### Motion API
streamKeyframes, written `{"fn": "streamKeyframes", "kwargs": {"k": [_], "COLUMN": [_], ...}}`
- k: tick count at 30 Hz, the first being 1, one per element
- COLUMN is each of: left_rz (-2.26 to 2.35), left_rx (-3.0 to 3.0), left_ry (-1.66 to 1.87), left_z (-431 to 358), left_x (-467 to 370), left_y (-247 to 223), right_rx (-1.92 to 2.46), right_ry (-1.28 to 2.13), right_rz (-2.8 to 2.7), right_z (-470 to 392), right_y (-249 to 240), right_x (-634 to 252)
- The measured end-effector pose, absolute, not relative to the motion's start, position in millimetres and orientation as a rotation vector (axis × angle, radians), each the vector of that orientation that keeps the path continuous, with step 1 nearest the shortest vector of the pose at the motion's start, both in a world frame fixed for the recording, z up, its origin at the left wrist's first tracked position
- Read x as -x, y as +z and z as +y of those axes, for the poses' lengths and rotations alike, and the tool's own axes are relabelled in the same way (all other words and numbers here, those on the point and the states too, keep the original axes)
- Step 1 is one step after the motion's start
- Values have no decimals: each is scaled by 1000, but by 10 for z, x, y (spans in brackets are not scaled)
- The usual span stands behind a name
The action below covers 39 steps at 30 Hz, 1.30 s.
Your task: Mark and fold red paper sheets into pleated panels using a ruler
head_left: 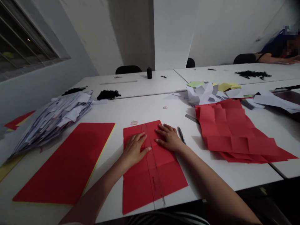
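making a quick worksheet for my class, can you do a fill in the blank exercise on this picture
1. The left hand and right hand both rest on a sheet coloured ____.
2. The pen lies nearest the ____ hand.
3. Along the right edge of the smooth red stack, a strip of ____ shows.
4. The black spool stands on a table coloured ____.

Missing words: red; right; yellow; white.
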<state>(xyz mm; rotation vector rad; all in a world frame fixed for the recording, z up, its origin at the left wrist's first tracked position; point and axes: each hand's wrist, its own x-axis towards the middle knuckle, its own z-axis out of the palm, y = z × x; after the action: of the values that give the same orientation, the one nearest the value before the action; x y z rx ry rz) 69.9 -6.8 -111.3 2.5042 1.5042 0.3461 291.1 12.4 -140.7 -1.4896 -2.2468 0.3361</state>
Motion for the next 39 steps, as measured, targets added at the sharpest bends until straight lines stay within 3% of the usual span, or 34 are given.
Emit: {"fn": "streamKeyframes", "kwargs": {"k": [39], "left_rz": [1542], "left_rx": [-2642], "left_ry": [460], "left_z": [-34], "left_x": [-718], "left_y": [-1212], "right_rx": [1538], "right_ry": [263], "right_rz": [-2288], "right_z": [107], "right_y": [-1384], "right_x": [-2973]}}
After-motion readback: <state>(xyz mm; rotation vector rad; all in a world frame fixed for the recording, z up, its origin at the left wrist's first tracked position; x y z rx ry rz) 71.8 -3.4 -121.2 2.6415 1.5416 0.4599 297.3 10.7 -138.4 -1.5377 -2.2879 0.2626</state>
